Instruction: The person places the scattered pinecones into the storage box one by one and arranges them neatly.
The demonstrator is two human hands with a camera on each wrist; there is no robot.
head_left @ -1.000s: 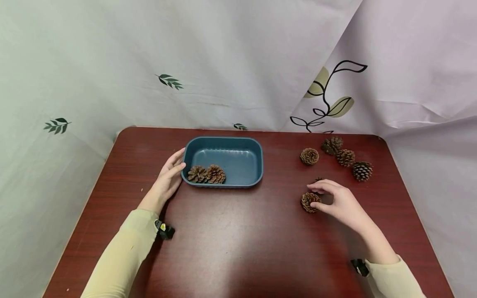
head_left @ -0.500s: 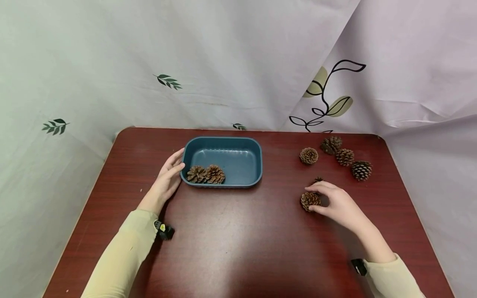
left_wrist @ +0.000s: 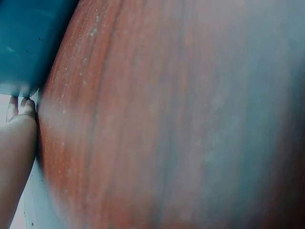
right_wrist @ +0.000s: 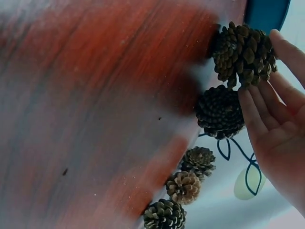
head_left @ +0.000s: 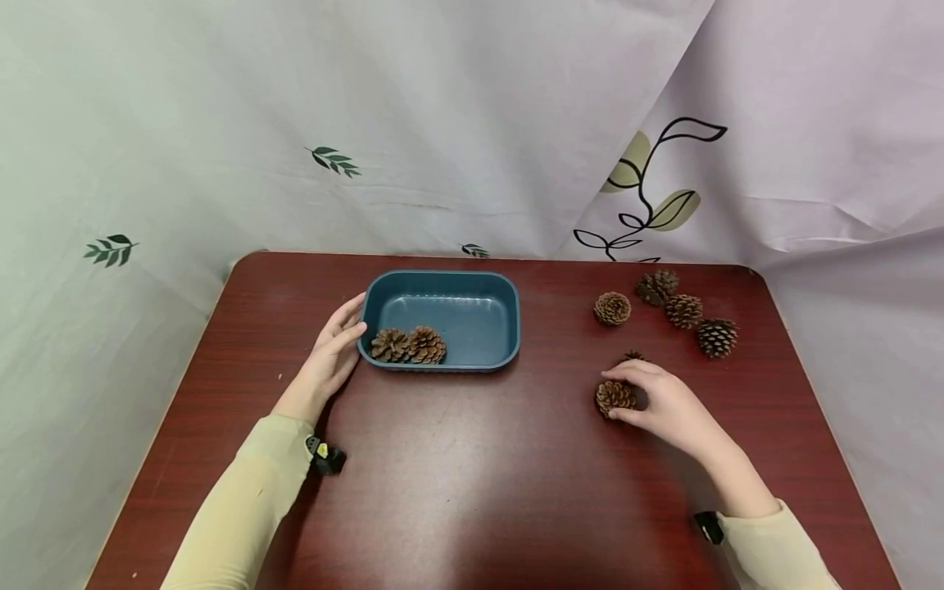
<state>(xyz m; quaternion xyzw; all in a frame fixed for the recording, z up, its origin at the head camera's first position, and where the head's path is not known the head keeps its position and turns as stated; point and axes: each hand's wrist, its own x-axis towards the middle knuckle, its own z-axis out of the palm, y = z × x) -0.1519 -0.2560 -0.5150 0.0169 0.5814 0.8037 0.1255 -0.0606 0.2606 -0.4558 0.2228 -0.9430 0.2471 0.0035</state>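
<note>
My right hand [head_left: 667, 410] pinches a brown pine cone [head_left: 614, 398] between thumb and fingertips, low over the table's right half. Close up in the right wrist view, thumb and fingers press opposite sides of this pine cone. Just behind the hand, another pine cone [head_left: 632, 356] is mostly hidden. On the left, my left hand [head_left: 335, 348] rests against the outer left wall of a blue rectangular tray [head_left: 479, 328], fingers fairly straight. Two pine cones [head_left: 409, 346] lie inside the tray at its front left. In the left wrist view, fingertips touch the tray's wall.
Toward the back right lie more pine cones: one apart [head_left: 612, 309] and a row of a dark one [head_left: 657, 287], a brown one [head_left: 683, 311] and a greyish one [head_left: 716, 338]. A patterned white cloth [head_left: 472, 147] hangs behind the dark red table [head_left: 442, 459].
My right thumb and fingers have closed in on the pine cone, which has barely shifted. The left hand and the tray stay in place.
</note>
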